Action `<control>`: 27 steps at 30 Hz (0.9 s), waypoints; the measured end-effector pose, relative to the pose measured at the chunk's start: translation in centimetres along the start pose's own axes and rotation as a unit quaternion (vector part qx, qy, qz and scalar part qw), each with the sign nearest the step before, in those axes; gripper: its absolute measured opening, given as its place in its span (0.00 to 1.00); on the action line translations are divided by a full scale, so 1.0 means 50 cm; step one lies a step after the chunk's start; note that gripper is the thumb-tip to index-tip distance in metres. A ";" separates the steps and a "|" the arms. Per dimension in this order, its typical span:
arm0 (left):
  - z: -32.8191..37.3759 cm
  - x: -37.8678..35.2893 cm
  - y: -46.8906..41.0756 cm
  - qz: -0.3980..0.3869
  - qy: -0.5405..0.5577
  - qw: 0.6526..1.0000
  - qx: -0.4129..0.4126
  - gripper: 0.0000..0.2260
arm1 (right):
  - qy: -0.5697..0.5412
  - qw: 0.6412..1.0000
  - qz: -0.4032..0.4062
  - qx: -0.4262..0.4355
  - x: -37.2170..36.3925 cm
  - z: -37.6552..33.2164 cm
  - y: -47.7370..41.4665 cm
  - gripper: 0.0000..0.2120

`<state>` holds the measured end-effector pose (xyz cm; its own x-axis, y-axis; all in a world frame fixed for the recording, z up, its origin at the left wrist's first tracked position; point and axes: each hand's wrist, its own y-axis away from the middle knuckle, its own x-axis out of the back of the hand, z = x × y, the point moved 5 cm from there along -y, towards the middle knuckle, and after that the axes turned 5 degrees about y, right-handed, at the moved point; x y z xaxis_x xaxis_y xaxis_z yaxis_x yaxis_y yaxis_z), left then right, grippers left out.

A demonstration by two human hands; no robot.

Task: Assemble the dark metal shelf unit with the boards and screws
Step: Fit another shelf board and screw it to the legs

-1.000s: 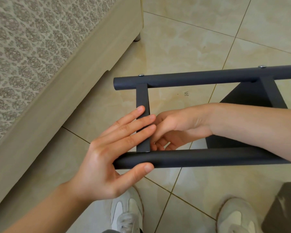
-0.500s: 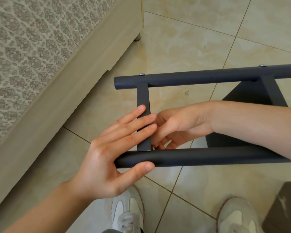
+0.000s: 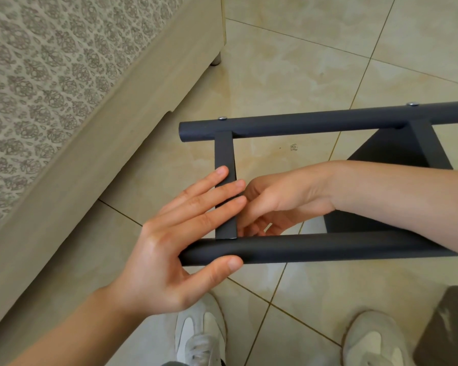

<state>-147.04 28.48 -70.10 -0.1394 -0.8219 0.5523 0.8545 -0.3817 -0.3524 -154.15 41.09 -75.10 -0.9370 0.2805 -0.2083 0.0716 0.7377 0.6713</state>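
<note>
You are holding the hard, stiff shelf frame (image 3: 328,247) up over the tiled floor (image 3: 288,75). Your left hand (image 3: 175,247) is lying spread flat on its short crossbar (image 3: 224,151). Your right hand (image 3: 280,202) is curling under; I cannot tell its grip. The round tubes are looking smooth, so be holding near the joint.

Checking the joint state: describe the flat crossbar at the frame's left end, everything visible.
The crossbar is a flat strip, matte dark grey, metal by its look, spanning between the far tube and the near tube. Its far end meets the far tube below a silver screw head. Its near end shows a bare cut edge at the near tube; no screw is visible there. The left hand lays open fingers across it; the right hand curls beside it, fingertips hidden.
</note>
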 end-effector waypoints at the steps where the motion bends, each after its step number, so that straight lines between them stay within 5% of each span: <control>1: 0.000 0.000 0.000 0.001 0.001 1.000 0.000 0.24 | 0.015 1.000 0.016 -0.005 0.004 0.003 -0.002 0.12; 3: 0.001 -0.001 0.000 0.001 0.002 1.000 0.000 0.24 | 0.028 0.999 0.032 -0.012 0.010 0.005 -0.004 0.18; 7: 0.000 0.000 0.001 0.002 0.003 1.000 0.000 0.24 | -0.010 1.000 0.001 0.016 0.001 0.000 -0.001 0.04; 12: 0.000 0.000 0.002 0.001 0.004 1.000 0.002 0.24 | -0.001 1.000 0.005 0.016 0.000 -0.001 -0.002 0.05; 15: 0.000 0.000 0.000 0.001 0.003 1.000 0.004 0.24 | 0.033 0.999 0.029 -0.010 0.007 0.004 -0.004 0.15; 19: 0.000 0.000 0.001 0.001 0.000 1.000 0.002 0.24 | -0.025 1.000 0.006 0.010 0.003 -0.005 0.000 0.03; 27: 0.000 0.001 0.001 0.000 -0.004 1.000 0.002 0.24 | 0.020 0.999 0.035 -0.014 0.005 0.002 -0.006 0.11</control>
<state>-147.01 28.43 -70.12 -0.1355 -0.8186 0.5581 0.8569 -0.3797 -0.3488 -154.39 41.00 -75.44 -0.9430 0.3056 -0.1316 0.1282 0.6989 0.7037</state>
